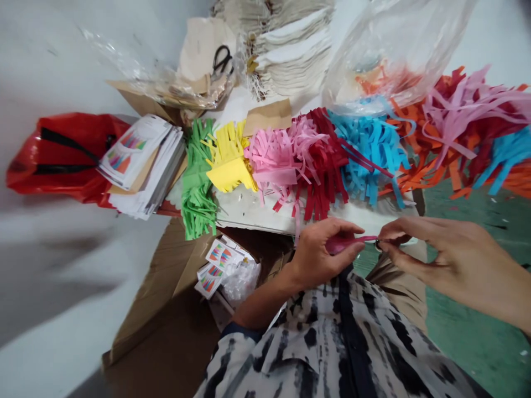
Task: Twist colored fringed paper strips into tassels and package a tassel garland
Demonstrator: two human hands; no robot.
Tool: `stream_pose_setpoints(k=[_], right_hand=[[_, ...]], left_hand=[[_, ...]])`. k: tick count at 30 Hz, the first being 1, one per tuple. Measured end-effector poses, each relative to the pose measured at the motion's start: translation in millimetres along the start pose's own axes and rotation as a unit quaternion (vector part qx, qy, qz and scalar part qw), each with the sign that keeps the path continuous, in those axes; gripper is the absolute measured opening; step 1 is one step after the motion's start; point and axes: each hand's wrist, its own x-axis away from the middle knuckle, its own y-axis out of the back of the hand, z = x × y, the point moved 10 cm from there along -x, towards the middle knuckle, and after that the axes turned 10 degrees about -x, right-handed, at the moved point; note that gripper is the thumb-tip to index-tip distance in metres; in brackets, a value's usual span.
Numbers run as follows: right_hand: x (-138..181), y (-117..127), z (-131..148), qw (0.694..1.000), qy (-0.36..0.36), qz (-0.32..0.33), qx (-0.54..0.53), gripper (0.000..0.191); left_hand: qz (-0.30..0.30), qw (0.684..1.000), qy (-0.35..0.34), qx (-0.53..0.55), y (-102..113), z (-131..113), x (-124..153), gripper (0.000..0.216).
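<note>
My left hand is closed around a rolled strip of pink fringed paper, held just above my lap. My right hand pinches the strip's free end between thumb and fingertips, so both hands grip the same piece. Right behind the hands, on a white table, lie bundles of fringed paper: green, yellow, pink, dark red, blue and orange.
A stack of printed cards sits left of the green bundle, beside a red plastic bag. An open cardboard box below holds packed cards. Black scissors, clear plastic bags and stacked beige paper lie at the back.
</note>
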Motion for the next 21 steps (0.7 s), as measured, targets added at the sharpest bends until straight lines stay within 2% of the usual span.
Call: stream_pose_setpoints(k=[3,9,21], right_hand=[[2,2,2,1.000,0.002,-0.002,0.016,0.015],[6,9,4,0.997,-0.001,-0.028,0.065,0.021],[7,-3,10,0.999,0.017,0.033,0.018,0.015]], left_hand=[[0.001,1.000,-0.021,0.010,-3,-5,0,0.016],[-0.021,0.999,-0.013,0.034,-5,-5,1,0.017],[0.025,0.997,-0.031,0.064,-10,-9,3,0.009]])
